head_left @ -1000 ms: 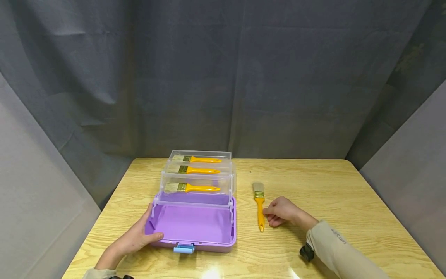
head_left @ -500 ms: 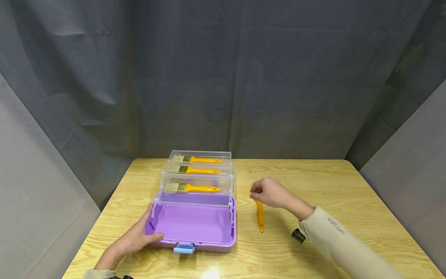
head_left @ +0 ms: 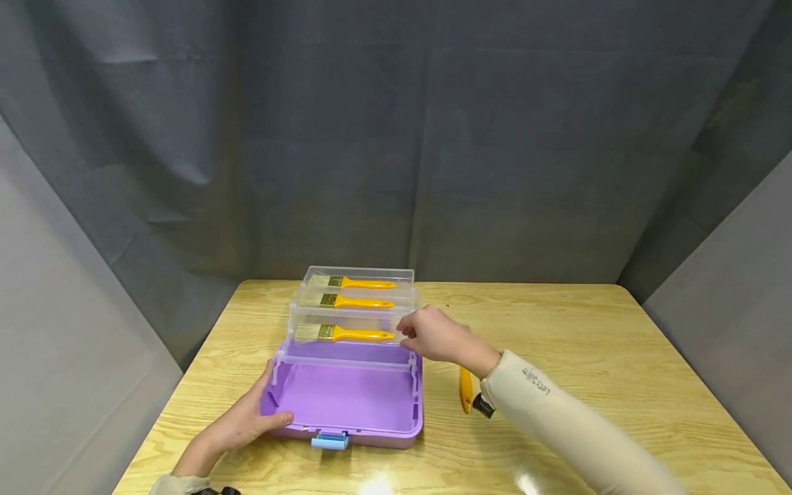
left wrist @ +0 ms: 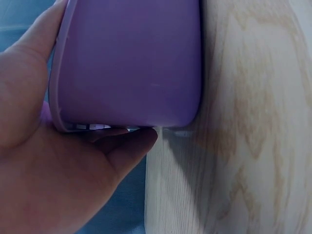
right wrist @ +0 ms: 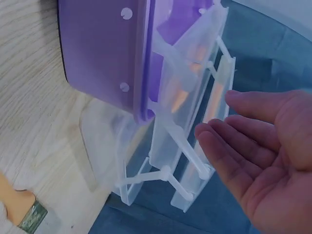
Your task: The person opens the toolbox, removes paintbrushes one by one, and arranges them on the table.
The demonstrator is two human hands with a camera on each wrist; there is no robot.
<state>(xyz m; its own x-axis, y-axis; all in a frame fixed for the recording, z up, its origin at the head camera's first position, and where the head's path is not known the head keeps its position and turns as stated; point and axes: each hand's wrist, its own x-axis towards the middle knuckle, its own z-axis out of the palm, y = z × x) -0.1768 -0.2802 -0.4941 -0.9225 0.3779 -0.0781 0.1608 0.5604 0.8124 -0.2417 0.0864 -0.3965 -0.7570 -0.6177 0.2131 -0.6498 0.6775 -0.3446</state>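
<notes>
A purple storage box (head_left: pixel 346 402) with a blue latch (head_left: pixel 331 441) stands open on the table. Stepped clear trays (head_left: pixel 346 311) rise behind it, holding three yellow-handled paintbrushes (head_left: pixel 365 335), one per level. My left hand (head_left: pixel 238 416) grips the box's left side, thumb at the front rim; the left wrist view shows fingers around its wall (left wrist: pixel 126 63). At the right end of the lowest visible tray level hovers my right hand (head_left: pixel 436 337), holding nothing, fingers loosely bent (right wrist: pixel 258 151). Another paintbrush (head_left: pixel 465 392) lies right of the box, partly hidden by my right wrist.
The wooden table (head_left: pixel 575 344) extends to the right of the box. A dark grey curtain (head_left: pixel 396 137) hangs behind it, with pale panels (head_left: pixel 56 330) at both sides. The trays' hinge arms (right wrist: pixel 183 146) stick out at the box's side.
My right hand has moved from beside the loose paintbrush's handle, over its upper part, then left to the trays. The brush stays on the table. My left hand keeps its hold.
</notes>
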